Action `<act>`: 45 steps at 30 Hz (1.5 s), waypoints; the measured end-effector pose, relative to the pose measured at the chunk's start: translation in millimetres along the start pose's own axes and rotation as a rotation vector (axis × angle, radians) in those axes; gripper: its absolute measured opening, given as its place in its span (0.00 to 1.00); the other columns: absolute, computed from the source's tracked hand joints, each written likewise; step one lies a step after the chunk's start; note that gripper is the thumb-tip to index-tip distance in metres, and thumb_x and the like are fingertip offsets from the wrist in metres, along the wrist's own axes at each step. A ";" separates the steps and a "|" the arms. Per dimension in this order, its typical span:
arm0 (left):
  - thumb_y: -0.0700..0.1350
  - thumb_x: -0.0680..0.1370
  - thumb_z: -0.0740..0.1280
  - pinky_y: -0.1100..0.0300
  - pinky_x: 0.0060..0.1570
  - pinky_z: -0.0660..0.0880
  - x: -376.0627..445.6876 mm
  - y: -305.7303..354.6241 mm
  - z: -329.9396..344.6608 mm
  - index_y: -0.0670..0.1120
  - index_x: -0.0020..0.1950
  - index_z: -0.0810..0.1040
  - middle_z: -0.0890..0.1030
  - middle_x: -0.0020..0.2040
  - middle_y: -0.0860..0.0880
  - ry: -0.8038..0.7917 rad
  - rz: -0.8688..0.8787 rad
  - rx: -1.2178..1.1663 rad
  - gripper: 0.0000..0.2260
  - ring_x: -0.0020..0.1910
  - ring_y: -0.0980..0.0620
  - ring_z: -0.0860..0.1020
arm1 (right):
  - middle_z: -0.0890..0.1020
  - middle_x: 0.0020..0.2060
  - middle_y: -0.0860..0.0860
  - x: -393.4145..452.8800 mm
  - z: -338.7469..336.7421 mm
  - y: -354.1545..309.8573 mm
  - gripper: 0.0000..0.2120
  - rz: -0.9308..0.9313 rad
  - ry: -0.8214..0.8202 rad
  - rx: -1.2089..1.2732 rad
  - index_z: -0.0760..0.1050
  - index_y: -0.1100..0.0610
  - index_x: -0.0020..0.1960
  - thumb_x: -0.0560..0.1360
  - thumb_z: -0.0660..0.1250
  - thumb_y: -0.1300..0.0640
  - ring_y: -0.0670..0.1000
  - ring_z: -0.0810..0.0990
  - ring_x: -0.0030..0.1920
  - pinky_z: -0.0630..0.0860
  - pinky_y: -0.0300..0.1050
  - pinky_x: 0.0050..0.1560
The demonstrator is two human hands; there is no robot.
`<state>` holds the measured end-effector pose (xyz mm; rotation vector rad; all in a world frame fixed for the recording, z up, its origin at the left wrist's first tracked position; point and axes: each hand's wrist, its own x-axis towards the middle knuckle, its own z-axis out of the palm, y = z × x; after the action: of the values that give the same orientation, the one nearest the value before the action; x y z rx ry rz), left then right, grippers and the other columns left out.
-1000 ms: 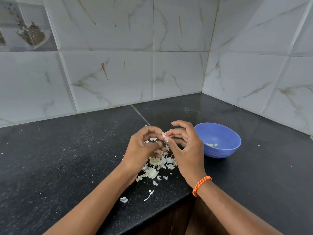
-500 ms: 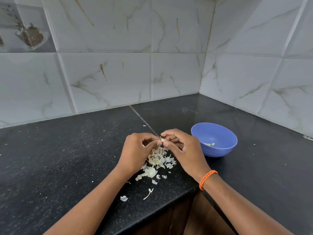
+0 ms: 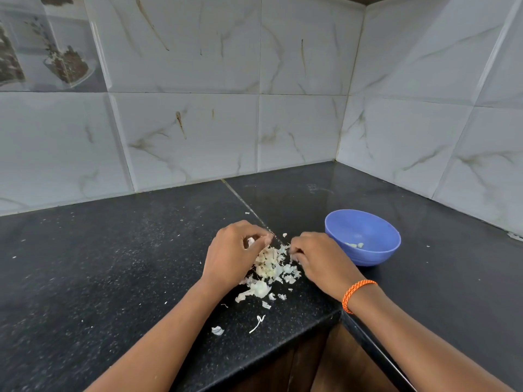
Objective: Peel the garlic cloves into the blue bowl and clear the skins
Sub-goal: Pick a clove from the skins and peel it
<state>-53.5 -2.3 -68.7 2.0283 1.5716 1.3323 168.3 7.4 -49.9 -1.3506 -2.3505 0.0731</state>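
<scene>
A person's two hands work over a heap of garlic skins [image 3: 270,265] on a black speckled counter [image 3: 113,264] set into a tiled corner. The left hand [image 3: 233,254] has its fingers curled, pinching a small pale garlic clove [image 3: 251,241] above the heap; the right hand [image 3: 319,257], with an orange band [image 3: 357,294] at the wrist, reaches its curled fingers down into the skins, though what they grip cannot be told. The papery, cream-white skins lie loose between the hands, with stray flakes trailing toward the counter's front edge. The blue bowl [image 3: 376,251] stands just right of the right hand, holding a few peeled pieces [image 3: 355,245]. Bare counter stretches to the left and behind the bowl toward the walls.
</scene>
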 end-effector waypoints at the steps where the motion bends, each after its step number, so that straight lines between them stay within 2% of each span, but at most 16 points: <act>1: 0.51 0.82 0.74 0.58 0.45 0.77 0.6 -1.0 -1.0 0.62 0.56 0.87 0.83 0.44 0.62 0.004 0.010 0.020 0.06 0.41 0.58 0.77 | 0.80 0.48 0.47 0.3 -1.6 -2.6 0.05 -0.020 -0.038 -0.086 0.81 0.52 0.52 0.85 0.67 0.57 0.50 0.77 0.53 0.77 0.49 0.49; 3: 0.48 0.82 0.74 0.62 0.46 0.73 0.9 -1.5 -0.8 0.61 0.61 0.86 0.82 0.44 0.63 0.026 0.007 0.039 0.11 0.45 0.59 0.75 | 0.79 0.48 0.46 4.4 -14.6 -3.9 0.06 -0.041 0.000 -0.174 0.79 0.51 0.52 0.85 0.65 0.57 0.50 0.74 0.53 0.76 0.50 0.48; 6: 0.49 0.83 0.73 0.64 0.45 0.68 2.1 0.9 0.4 0.59 0.54 0.88 0.83 0.46 0.65 0.044 -0.016 0.087 0.05 0.51 0.62 0.73 | 0.80 0.45 0.47 14.3 -28.4 8.2 0.07 -0.059 0.236 -0.118 0.79 0.52 0.48 0.83 0.67 0.61 0.52 0.74 0.50 0.74 0.51 0.44; 7: 0.49 0.83 0.73 0.64 0.44 0.68 1.5 -1.0 1.9 0.59 0.52 0.88 0.83 0.45 0.65 0.039 -0.022 0.087 0.05 0.52 0.61 0.73 | 0.79 0.45 0.48 15.0 -26.1 7.7 0.08 -0.068 0.218 -0.128 0.79 0.52 0.48 0.82 0.67 0.63 0.52 0.74 0.49 0.74 0.51 0.44; 10: 0.50 0.83 0.73 0.63 0.46 0.70 -0.5 -0.3 2.8 0.59 0.52 0.88 0.83 0.45 0.66 0.026 -0.037 0.072 0.05 0.53 0.60 0.73 | 0.77 0.48 0.47 5.6 6.6 -4.6 0.09 -0.122 -0.082 -0.222 0.78 0.52 0.51 0.82 0.65 0.65 0.51 0.74 0.53 0.71 0.46 0.46; 11: 0.51 0.83 0.73 0.63 0.47 0.70 -0.8 0.9 3.3 0.60 0.51 0.88 0.83 0.45 0.66 0.014 -0.035 0.072 0.05 0.54 0.61 0.73 | 0.78 0.48 0.46 4.0 5.1 -6.1 0.08 -0.106 -0.092 -0.201 0.79 0.52 0.52 0.83 0.65 0.63 0.49 0.74 0.53 0.70 0.45 0.46; 14: 0.51 0.83 0.72 0.62 0.46 0.71 -0.1 3.5 4.9 0.60 0.52 0.88 0.83 0.44 0.65 0.005 -0.035 0.080 0.05 0.54 0.60 0.73 | 0.80 0.44 0.47 10.6 -16.2 -0.8 0.06 -0.096 0.176 -0.080 0.81 0.53 0.48 0.83 0.68 0.60 0.50 0.74 0.49 0.74 0.49 0.44; 16: 0.50 0.83 0.72 0.62 0.46 0.71 -0.6 3.0 4.9 0.60 0.53 0.87 0.83 0.44 0.65 0.021 -0.035 0.072 0.05 0.53 0.60 0.73 | 0.79 0.43 0.48 9.8 -14.7 -2.0 0.06 -0.102 0.316 -0.131 0.80 0.54 0.47 0.81 0.69 0.63 0.52 0.75 0.47 0.75 0.51 0.38; 19: 0.48 0.82 0.73 0.65 0.47 0.71 -1.6 2.9 5.1 0.62 0.55 0.87 0.82 0.44 0.63 0.022 -0.051 0.036 0.07 0.53 0.63 0.73 | 0.78 0.46 0.48 0.9 16.1 -8.1 0.08 -0.130 0.045 -0.212 0.80 0.53 0.50 0.80 0.67 0.65 0.52 0.77 0.51 0.72 0.47 0.41; 20: 0.48 0.82 0.73 0.63 0.49 0.72 -2.3 3.8 5.2 0.61 0.54 0.87 0.83 0.44 0.64 -0.003 -0.034 0.026 0.07 0.54 0.62 0.74 | 0.79 0.46 0.46 0.6 17.5 -6.7 0.08 -0.117 0.031 -0.178 0.81 0.52 0.50 0.81 0.68 0.64 0.50 0.77 0.51 0.71 0.45 0.42; 23: 0.53 0.78 0.78 0.57 0.54 0.76 -3.1 8.6 5.3 0.60 0.50 0.88 0.85 0.45 0.64 -0.052 0.027 -0.027 0.02 0.55 0.60 0.77 | 0.84 0.42 0.42 4.2 5.1 -3.2 0.06 -0.011 0.225 0.202 0.85 0.49 0.48 0.80 0.73 0.59 0.44 0.81 0.45 0.75 0.40 0.44; 25: 0.59 0.74 0.80 0.56 0.54 0.77 -4.8 12.2 3.8 0.60 0.48 0.87 0.85 0.45 0.64 -0.034 0.029 -0.066 0.07 0.54 0.60 0.79 | 0.87 0.41 0.41 -0.2 2.0 -10.2 0.04 0.027 0.295 0.432 0.88 0.50 0.49 0.79 0.76 0.59 0.42 0.85 0.45 0.79 0.35 0.47; 31: 0.61 0.72 0.82 0.54 0.54 0.79 -3.6 16.3 2.0 0.60 0.48 0.87 0.85 0.44 0.63 0.007 0.032 0.016 0.10 0.53 0.62 0.80 | 0.89 0.41 0.46 -6.1 6.6 -13.6 0.05 0.121 0.319 0.774 0.88 0.54 0.48 0.76 0.78 0.63 0.49 0.88 0.43 0.85 0.43 0.45; 38: 0.53 0.76 0.81 0.60 0.51 0.79 -3.5 17.0 1.0 0.56 0.48 0.90 0.87 0.42 0.62 0.005 0.049 -0.052 0.04 0.46 0.62 0.85 | 0.88 0.39 0.48 -7.5 15.1 -15.7 0.03 0.137 0.329 0.887 0.86 0.56 0.49 0.79 0.75 0.63 0.48 0.84 0.35 0.76 0.34 0.35; 42: 0.50 0.78 0.80 0.63 0.47 0.77 -3.7 18.2 0.7 0.54 0.48 0.90 0.87 0.41 0.62 0.008 0.032 -0.072 0.01 0.43 0.62 0.85 | 0.88 0.41 0.48 -7.7 20.3 -16.0 0.04 0.124 0.339 0.876 0.85 0.55 0.51 0.80 0.73 0.62 0.50 0.85 0.37 0.77 0.34 0.36; 45: 0.48 0.79 0.78 0.55 0.47 0.81 -4.6 18.0 2.5 0.54 0.47 0.89 0.87 0.41 0.61 -0.006 0.023 -0.085 0.02 0.43 0.59 0.85 | 0.87 0.42 0.48 -7.0 23.4 -15.4 0.04 0.116 0.358 0.864 0.85 0.54 0.52 0.82 0.72 0.61 0.52 0.86 0.39 0.82 0.42 0.41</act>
<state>-40.1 -12.4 -60.4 2.0038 1.4667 1.3758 149.7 -2.8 -69.6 -0.9437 -1.6173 0.7234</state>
